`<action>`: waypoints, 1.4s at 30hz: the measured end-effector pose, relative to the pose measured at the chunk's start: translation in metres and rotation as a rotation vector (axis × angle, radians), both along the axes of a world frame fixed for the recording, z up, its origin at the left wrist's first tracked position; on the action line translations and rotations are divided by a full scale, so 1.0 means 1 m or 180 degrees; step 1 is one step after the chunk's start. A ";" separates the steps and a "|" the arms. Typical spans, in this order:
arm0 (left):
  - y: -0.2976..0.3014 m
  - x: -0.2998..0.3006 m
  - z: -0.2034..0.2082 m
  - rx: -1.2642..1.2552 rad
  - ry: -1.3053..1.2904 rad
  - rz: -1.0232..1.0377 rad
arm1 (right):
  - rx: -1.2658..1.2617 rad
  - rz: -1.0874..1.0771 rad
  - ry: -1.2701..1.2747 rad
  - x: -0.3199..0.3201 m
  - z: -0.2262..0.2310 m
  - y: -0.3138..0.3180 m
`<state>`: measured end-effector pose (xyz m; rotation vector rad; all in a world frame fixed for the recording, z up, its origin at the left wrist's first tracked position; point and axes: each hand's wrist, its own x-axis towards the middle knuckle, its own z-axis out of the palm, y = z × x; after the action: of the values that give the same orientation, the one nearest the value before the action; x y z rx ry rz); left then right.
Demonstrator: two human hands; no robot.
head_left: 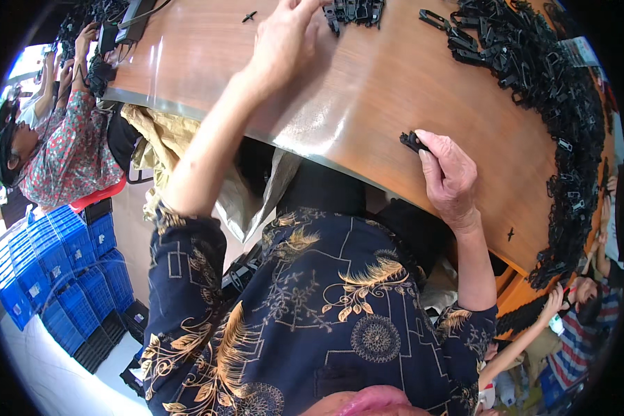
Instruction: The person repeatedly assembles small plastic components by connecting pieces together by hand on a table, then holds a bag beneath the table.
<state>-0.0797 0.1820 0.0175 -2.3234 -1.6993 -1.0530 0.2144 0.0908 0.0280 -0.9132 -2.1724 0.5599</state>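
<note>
Two hands work with small black plastic clips on a brown table.

The right hand [449,179] rests on the table, fingers curled together, pinching a small black clip [412,141] at its fingertips. The left hand [283,40] reaches far up the table [367,90] with fingers bent, touching a little bunch of black clips [353,11]; its fingertips are cut off by the top edge, so you cannot tell if it grips one. A big pile of black clips [548,90] curves along the far side of the table. Two tiny black cross pieces [249,16] lie alone on the wood. Low on the left are stacked blue crates [62,277]; you cannot see what is inside. A person in a flowered shirt [69,152] sits at the left end. Another person's arm [527,340] shows at the lower right.
</note>
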 end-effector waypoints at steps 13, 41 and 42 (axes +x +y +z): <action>-0.014 0.003 0.037 -0.2517 -0.0744 -0.0165 | -0.1891 -0.0568 0.0929 -0.007 -0.007 0.000; -0.083 0.063 0.011 -0.3675 -0.3065 -0.1184 | -0.1734 -0.0622 0.0768 -0.026 0.005 -0.005; -0.084 0.064 0.013 -0.3659 -0.2913 -0.1149 | -0.1586 -0.0615 0.0714 -0.026 0.003 -0.005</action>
<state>-0.0158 0.0979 0.0304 -3.1303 -2.8572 -1.6980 0.1888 0.0860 0.0313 -1.2368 -1.7463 1.0782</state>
